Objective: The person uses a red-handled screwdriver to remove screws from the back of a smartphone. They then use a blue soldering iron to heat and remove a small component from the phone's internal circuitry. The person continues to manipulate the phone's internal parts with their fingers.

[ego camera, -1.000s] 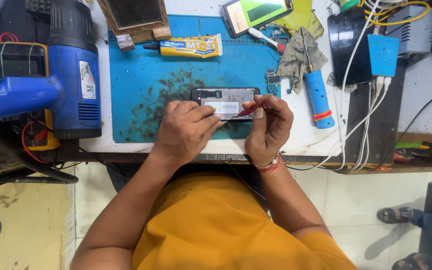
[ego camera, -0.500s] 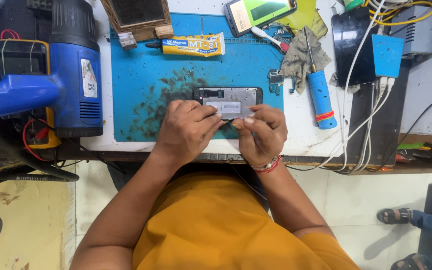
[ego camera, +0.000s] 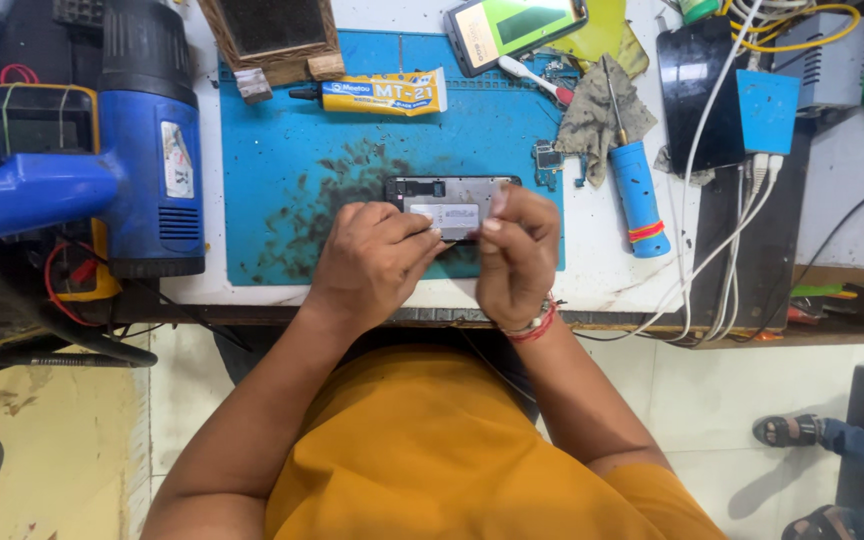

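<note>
Your 2 hands meet over the opened phone (ego camera: 449,200), which lies flat on the blue mat (ego camera: 282,150), near its front edge and roughly centred in front of you. The phone's back is off and its metal inner plate faces up.

Left hand (ego camera: 372,262): the fingers are curled, with the fingertips pressed against the phone's near edge and a pale label on it. It appears to be steadying the body rather than lifting it. Keep that pressure low and even so the phone does not slide on the mat.

Right hand (ego camera: 517,255): thumb and forefinger are drawn together at the phone's right end, pinching something too small to make out. I cannot tell whether it is a tool, a tab or a loose part. Whatever it is, work it slowly and close to the surface, and do not lever against the plate.

Surroundings worth minding: the blue heat gun (ego camera: 147,140) sits just left of the mat, the glue tube (ego camera: 382,95) lies at the mat's far side, and the screwdriver (ego camera: 637,185) with its blue handle rests to the right, partly on a grey rag (ego camera: 587,115). A small circuit board (ego camera: 547,160) lies just beyond your right hand; keep your wrist clear of it. White cables (ego camera: 732,240) hang off the bench edge at your right.
</note>
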